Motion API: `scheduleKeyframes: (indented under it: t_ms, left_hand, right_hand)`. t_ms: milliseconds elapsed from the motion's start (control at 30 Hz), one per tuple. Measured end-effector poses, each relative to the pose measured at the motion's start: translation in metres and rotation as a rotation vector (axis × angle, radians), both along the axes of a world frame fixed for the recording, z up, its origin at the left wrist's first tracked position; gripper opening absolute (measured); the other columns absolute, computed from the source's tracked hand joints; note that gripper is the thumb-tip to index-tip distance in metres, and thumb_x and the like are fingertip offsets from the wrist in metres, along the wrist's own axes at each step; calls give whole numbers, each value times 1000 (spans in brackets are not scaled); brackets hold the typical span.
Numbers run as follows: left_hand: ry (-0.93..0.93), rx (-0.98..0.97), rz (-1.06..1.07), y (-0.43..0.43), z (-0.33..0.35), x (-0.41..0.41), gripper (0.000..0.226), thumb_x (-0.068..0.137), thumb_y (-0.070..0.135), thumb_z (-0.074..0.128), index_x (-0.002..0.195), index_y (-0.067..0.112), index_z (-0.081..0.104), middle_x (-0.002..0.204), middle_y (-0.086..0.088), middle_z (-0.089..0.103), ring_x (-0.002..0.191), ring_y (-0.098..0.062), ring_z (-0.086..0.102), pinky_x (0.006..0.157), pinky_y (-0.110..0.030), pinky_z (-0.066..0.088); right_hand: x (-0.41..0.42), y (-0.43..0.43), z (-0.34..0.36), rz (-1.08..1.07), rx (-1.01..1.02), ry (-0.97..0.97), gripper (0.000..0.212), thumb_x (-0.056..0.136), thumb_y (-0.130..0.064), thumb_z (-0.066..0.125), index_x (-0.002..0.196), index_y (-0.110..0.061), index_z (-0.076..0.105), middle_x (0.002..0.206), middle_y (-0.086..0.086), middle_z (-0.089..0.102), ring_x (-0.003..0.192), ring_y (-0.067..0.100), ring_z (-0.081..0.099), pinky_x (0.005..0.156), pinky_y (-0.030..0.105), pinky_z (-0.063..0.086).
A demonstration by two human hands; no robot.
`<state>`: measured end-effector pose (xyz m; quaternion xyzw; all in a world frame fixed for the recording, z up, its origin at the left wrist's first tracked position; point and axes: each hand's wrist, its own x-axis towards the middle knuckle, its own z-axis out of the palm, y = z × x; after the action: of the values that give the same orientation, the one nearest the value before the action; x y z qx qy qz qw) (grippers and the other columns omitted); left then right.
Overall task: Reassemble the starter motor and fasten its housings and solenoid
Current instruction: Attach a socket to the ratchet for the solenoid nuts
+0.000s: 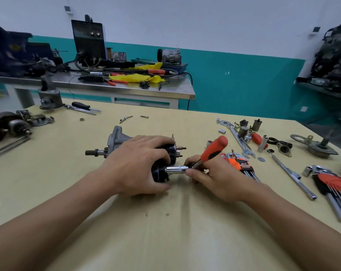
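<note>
While left hand clamps starter motor at worktop centre, right hand pinches ratchet head, socket against rear housing; socket may slip off fastener if motor rolls.

- left hand: bare, nothing worn on fingers or wrist
- right hand: bare too, thumbnail short
- left forearm: uncovered as far as seen
- right forearm: uncovered likewise

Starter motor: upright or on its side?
On its side: starter motor lies along the table, shaft pointing left, left hand holding it.
</note>
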<state>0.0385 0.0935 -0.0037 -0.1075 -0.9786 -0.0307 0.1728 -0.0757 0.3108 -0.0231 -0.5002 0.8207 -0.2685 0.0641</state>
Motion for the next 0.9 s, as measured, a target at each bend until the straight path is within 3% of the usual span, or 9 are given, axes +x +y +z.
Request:
scheduleKeyframes:
  t_ms: [167,300,433,567,667,900]
  left_hand:
    - [4,-7,11,-1,-3,0,51,67,77,55,98,39,70,146,18,44,126,-11,48,103,-30,36]
    - [17,-12,10,0,-3,0,50,67,75,55,95,38,72,144,16,47,125,-12,50,103,-31,38]
    - [14,-19,10,0,-3,0,49,67,75,55,94,38,72,145,17,47,125,-12,50,102,-32,38]
    - [17,-14,9,1,-4,0,47,71,74,53,93,38,73,144,18,46,125,-11,49,102,-32,38]
    - [47,-6,10,2,-4,-1,41,79,68,50,89,36,73,142,17,49,122,-12,53,101,-33,41]
    - [51,16,-10,0,-6,-2,39,90,63,44,91,35,72,144,14,49,126,-14,51,103,-36,41]
  right_hand:
    - [-4,-5,1,-23,-2,-97,32,102,-44,47,82,-23,62,74,6,61,66,17,55,65,37,47]
    - [-4,-8,5,-90,-19,-242,42,102,-47,45,76,-17,58,61,-6,56,54,9,47,52,26,41]
    - [-6,-11,13,-103,13,-362,59,103,-49,38,85,6,50,59,1,49,53,13,38,51,23,34]
    - [-6,-15,14,-107,11,-427,60,102,-50,37,81,4,49,60,8,44,56,19,34,53,29,29]
    - [-8,-15,9,-101,-34,-415,62,100,-51,41,89,9,51,57,2,50,53,15,42,51,23,35]
    - [-6,-6,-4,-38,-161,-268,27,98,-43,55,86,-21,65,63,-3,66,56,7,60,51,20,47]
